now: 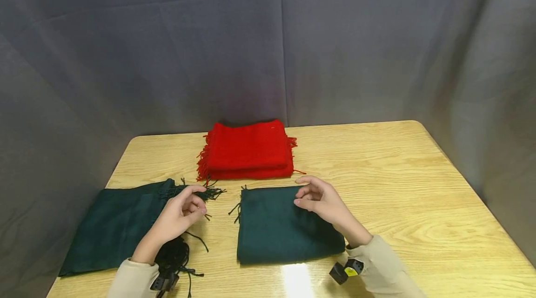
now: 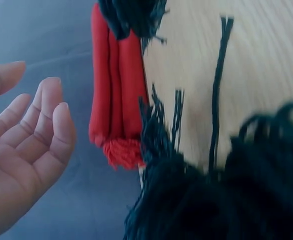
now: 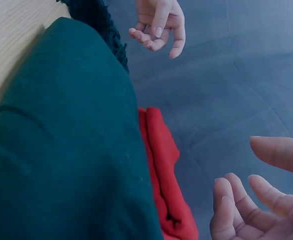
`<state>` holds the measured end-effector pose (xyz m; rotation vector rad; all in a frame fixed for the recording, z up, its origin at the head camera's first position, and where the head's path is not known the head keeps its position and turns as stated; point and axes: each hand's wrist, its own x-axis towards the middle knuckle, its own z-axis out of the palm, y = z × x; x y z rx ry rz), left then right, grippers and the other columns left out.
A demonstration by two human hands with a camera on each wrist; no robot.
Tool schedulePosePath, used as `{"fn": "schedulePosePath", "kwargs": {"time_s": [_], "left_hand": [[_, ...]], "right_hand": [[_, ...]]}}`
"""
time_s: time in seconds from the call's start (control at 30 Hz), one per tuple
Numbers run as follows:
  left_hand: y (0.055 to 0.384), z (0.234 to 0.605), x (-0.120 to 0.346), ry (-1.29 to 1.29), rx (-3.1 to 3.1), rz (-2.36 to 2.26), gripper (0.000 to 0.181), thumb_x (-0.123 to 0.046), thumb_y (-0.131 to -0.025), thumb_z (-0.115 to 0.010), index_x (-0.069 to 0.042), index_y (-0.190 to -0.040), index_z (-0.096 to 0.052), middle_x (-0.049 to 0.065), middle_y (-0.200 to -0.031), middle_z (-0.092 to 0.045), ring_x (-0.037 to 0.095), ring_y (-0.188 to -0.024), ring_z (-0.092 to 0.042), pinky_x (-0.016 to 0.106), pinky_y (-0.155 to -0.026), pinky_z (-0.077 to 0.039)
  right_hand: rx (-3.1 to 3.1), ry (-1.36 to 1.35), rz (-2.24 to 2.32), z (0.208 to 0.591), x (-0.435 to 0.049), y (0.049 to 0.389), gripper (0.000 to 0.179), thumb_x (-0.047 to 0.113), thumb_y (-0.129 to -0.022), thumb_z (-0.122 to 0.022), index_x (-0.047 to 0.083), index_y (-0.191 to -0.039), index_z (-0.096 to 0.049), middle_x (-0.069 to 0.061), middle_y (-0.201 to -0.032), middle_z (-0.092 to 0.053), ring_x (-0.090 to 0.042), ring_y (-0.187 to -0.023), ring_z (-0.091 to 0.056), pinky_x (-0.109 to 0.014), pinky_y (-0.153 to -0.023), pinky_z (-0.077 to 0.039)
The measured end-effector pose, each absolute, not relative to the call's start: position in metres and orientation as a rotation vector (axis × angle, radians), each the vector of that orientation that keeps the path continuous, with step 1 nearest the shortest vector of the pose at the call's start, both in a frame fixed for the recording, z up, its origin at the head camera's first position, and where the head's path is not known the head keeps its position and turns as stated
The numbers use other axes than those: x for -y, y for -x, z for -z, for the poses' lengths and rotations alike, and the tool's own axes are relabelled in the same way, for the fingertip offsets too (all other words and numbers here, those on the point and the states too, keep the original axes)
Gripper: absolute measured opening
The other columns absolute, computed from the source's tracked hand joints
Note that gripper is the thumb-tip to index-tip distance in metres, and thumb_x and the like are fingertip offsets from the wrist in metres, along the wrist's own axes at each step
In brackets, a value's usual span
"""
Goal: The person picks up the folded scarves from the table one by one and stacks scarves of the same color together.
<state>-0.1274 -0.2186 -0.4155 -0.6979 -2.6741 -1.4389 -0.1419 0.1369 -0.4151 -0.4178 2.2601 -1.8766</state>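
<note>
A dark green folded scarf (image 1: 280, 228) lies in the middle of the table, with short fringe at its left edge. My right hand (image 1: 320, 200) hovers over its right part, fingers loosely bent and holding nothing. Over the fringed end of a second dark green scarf (image 1: 117, 223), at the left, hangs my left hand (image 1: 180, 212), also with relaxed fingers around nothing. Dark tassels (image 2: 201, 200) fill the lower part of the left wrist view. Behind both lies a folded red scarf (image 1: 249, 149) with fringe at its sides.
The light wooden table (image 1: 398, 172) extends to the right of the scarves. A grey curtain (image 1: 356, 56) hangs behind the table and along its sides. Each wrist wears a small black camera.
</note>
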Motion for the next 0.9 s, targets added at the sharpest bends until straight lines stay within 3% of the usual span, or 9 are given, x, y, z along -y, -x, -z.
{"fn": "schedulePosePath", "kwargs": {"time_s": [0.27,0.53,0.83,0.9], "left_hand": [[0.132,0.413,0.240,0.551,2.744,1.366,0.042,0.005,-0.082,-0.061,0.000,-0.121,-0.045,0.008,-0.082,-0.062,0.010,-0.067,-0.057,0.025,-0.058,-0.045],[0.134,0.406,0.264,0.468,2.810,1.284,0.041,0.000,-0.084,-0.062,-0.001,-0.122,-0.045,0.008,-0.083,-0.062,0.008,-0.066,-0.056,0.025,-0.058,-0.044],[0.141,0.401,0.299,0.388,2.867,1.171,0.045,0.001,-0.086,-0.057,0.004,-0.127,-0.039,0.011,-0.087,-0.062,0.009,-0.067,-0.058,0.025,-0.058,-0.045],[0.142,0.400,0.305,0.365,2.883,1.162,0.045,0.002,-0.087,-0.055,0.005,-0.128,-0.037,0.013,-0.088,-0.062,0.012,-0.068,-0.059,0.026,-0.059,-0.046]], "right_hand": [[-2.218,0.431,1.865,0.409,-0.114,0.159,0.038,0.003,-0.081,-0.064,0.002,-0.117,-0.052,-0.011,-0.085,-0.061,-0.043,-0.076,-0.056,-0.028,-0.061,-0.046],[-2.190,0.481,1.806,0.404,-0.089,0.173,0.039,0.007,-0.082,-0.063,0.004,-0.119,-0.051,-0.009,-0.086,-0.062,-0.039,-0.082,-0.058,-0.032,-0.061,-0.048],[-2.186,0.489,1.760,0.393,-0.059,0.187,0.042,0.009,-0.082,-0.064,0.007,-0.122,-0.051,-0.009,-0.087,-0.062,-0.041,-0.085,-0.058,-0.049,-0.069,-0.048],[-2.182,0.475,1.758,0.393,-0.054,0.190,0.043,0.010,-0.082,-0.065,0.007,-0.122,-0.051,-0.008,-0.087,-0.062,-0.040,-0.084,-0.058,-0.046,-0.068,-0.049]]}}
